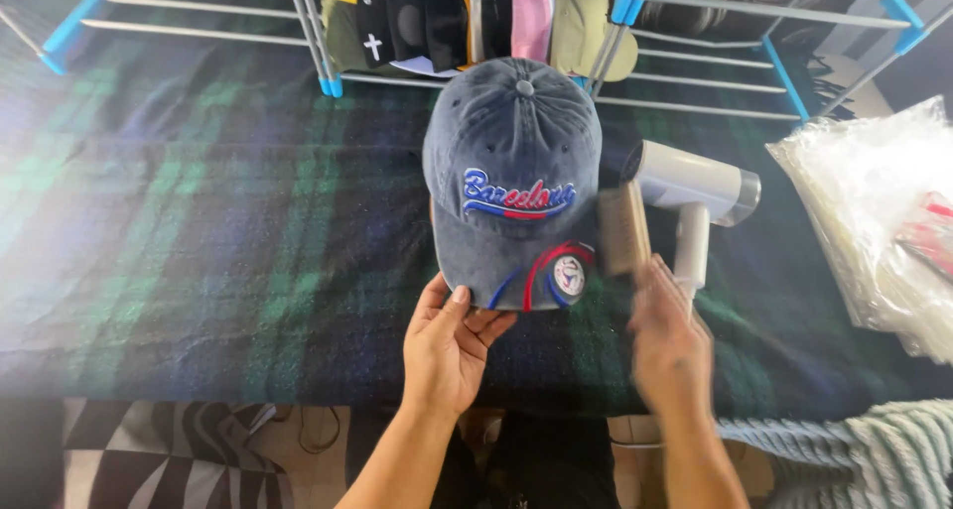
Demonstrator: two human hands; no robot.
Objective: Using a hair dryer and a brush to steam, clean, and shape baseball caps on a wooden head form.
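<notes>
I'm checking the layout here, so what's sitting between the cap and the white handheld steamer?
In the head view, a wooden brush, held in the blurred right hand, lies between the denim cap and the steamer.

A home workspace used for garment care is suggested, rather than a shop or factory. A soft dark blue-and-green plaid blanket (199,221) is spread as the work surface under the held washed-denim blue baseball cap (511,172). Beyond the cap, a folding metal drying rack with blue plastic joints (328,33) is seen, with several other caps in black, pink and beige (476,18) lined up behind it. Just right of the grip, a white handheld garment steamer (695,196) is laid, and farther right a heap of clear plastic bags (874,211). Below the blanket's near edge, a black-and-white patterned floor covering (149,459) is visible.
</notes>
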